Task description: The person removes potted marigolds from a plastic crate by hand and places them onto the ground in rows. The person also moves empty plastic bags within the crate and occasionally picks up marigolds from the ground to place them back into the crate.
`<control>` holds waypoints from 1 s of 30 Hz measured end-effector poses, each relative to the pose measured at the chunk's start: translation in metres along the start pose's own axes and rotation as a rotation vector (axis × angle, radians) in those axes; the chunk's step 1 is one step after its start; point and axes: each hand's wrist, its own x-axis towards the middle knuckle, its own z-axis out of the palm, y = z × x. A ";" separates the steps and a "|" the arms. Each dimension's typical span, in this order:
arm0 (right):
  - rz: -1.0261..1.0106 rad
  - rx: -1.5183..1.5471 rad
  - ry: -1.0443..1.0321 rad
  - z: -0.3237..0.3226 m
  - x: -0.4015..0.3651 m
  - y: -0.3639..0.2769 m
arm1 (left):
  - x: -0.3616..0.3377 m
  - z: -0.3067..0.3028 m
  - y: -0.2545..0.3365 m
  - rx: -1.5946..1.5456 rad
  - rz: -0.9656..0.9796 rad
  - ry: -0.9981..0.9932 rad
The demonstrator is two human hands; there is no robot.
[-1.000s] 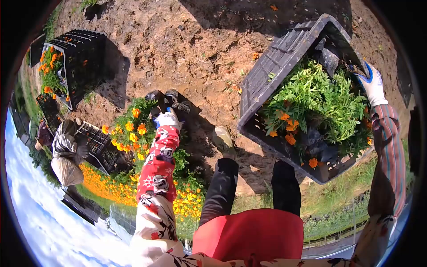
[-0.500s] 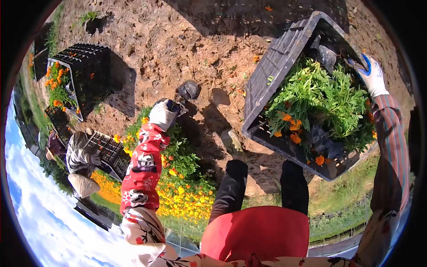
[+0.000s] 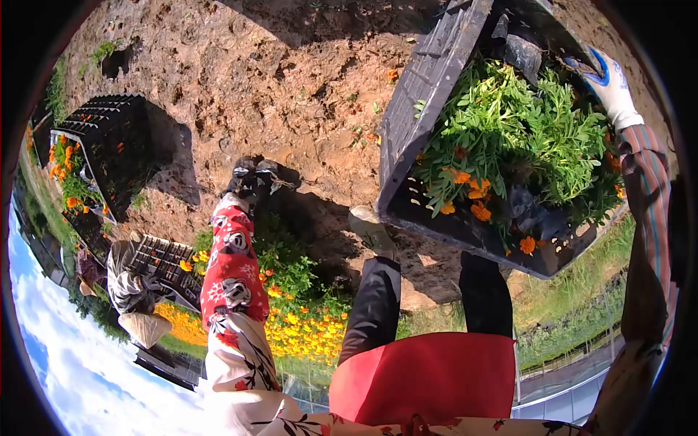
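Observation:
My right hand (image 3: 609,86), in a white and blue glove, is closed on the far-right rim of a black plastic crate (image 3: 429,94). The crate is tilted and holds leafy marigold plants (image 3: 523,138) with orange blooms, along with dark plant bags (image 3: 522,57). On the left, my left hand (image 3: 234,202) reaches down past the red patterned sleeve, its fingers mostly hidden behind black plastic plant bags (image 3: 254,179) that it appears to grip. Marigold foliage (image 3: 280,251) stands close beside that forearm.
Another black crate (image 3: 109,142) of orange marigolds stands at left. Below it, a person in a conical hat (image 3: 144,328) bends by a slatted black crate (image 3: 171,265). Yellow flowers (image 3: 305,330) grow near my legs. Bare, uneven soil (image 3: 291,94) lies ahead.
My left hand has shifted left, and the dark bag seen on the soil beside it is now at the hand. The crate at my right hand appears nearer and higher in view.

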 end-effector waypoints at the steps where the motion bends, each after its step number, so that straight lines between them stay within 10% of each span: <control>1: 0.002 0.014 -0.024 0.000 0.001 -0.003 | -0.003 -0.003 0.003 -0.011 0.005 0.014; 8: 0.057 0.092 -0.197 -0.038 0.004 -0.053 | -0.059 -0.017 -0.032 -0.327 0.115 0.110; 9: 0.054 0.102 -0.177 -0.048 0.000 -0.065 | 0.002 0.060 -0.095 -0.556 0.168 0.002; 11: -0.020 0.104 -0.125 -0.043 0.000 -0.062 | -0.163 -0.080 -0.012 -0.696 0.012 -0.131; 13: -0.055 0.123 -0.151 -0.041 0.001 -0.061 | -0.164 -0.034 -0.046 -1.014 0.609 0.063; 15: -0.048 0.197 -0.238 -0.050 0.002 -0.063 | -0.270 -0.132 0.020 -1.209 0.325 -0.297; 19: -0.104 0.334 -0.116 -0.046 0.000 -0.063 | -0.341 -0.169 0.109 -1.543 0.457 -0.298; 24: -0.128 0.515 -0.063 -0.045 -0.002 -0.058 | -0.300 -0.214 0.294 -1.800 0.954 -0.959; 27: -0.124 0.593 -0.084 -0.043 -0.002 -0.058 | -0.232 -0.191 0.426 -1.715 0.905 -0.400; 30: -0.120 0.618 -0.074 -0.047 -0.001 -0.054 | -0.216 -0.189 0.452 -1.727 0.984 -0.501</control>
